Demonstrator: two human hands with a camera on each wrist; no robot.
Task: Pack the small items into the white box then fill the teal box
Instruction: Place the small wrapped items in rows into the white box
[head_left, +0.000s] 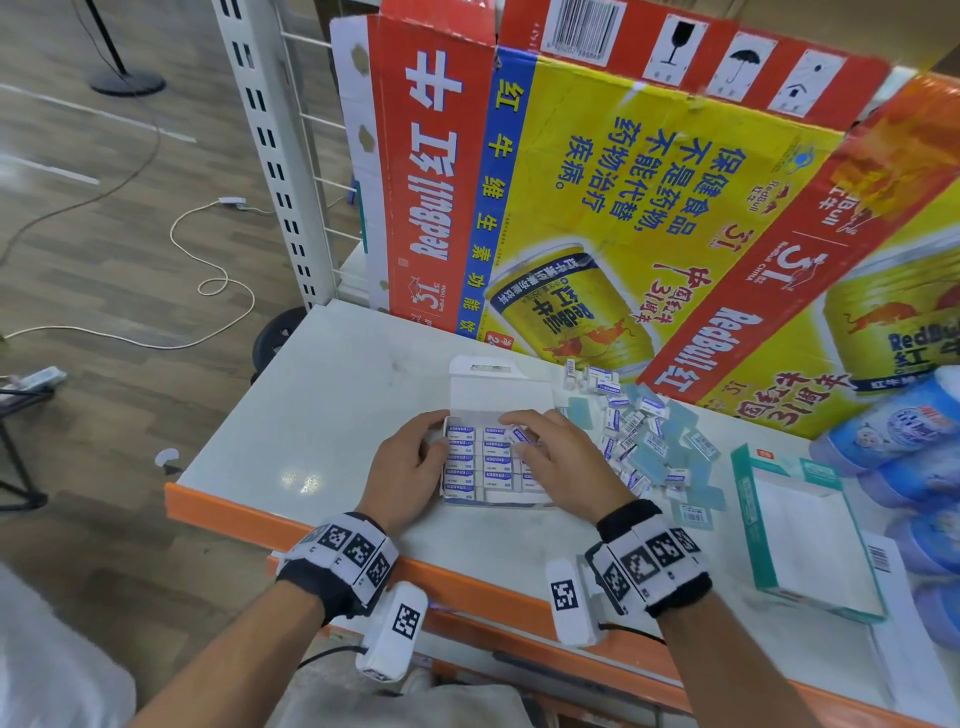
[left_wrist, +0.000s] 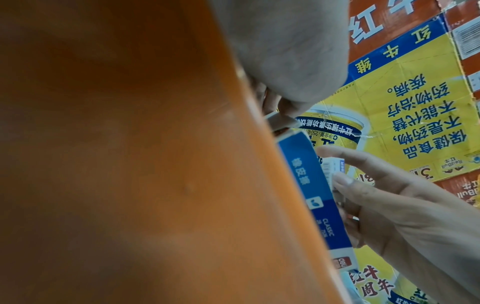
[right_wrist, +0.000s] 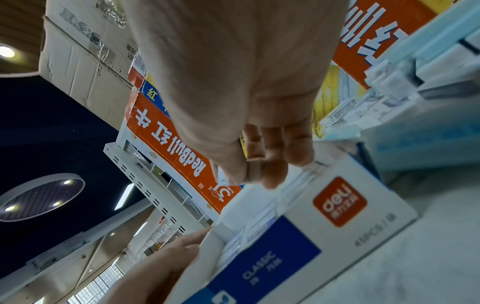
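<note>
The white box (head_left: 498, 395) lies open on the shelf top, its lid flap folded back and rows of small white-and-blue erasers (head_left: 483, 462) packed inside. My left hand (head_left: 415, 462) grips the box's left wall, thumb on the erasers. My right hand (head_left: 556, 452) hovers over the box's far right part and pinches one eraser (head_left: 521, 435) between thumb and fingers; the left wrist view shows this eraser (left_wrist: 333, 165) just above the box (left_wrist: 311, 185). The teal box (head_left: 748, 483) lies open to the right with nothing seen inside it.
A loose pile of erasers (head_left: 644, 431) lies just right of the white box. Blue wrapped packs (head_left: 904, 431) are stacked at the far right. Red Bull cardboard (head_left: 623, 208) leans along the back. The shelf's orange edge (head_left: 467, 571) runs in front of me.
</note>
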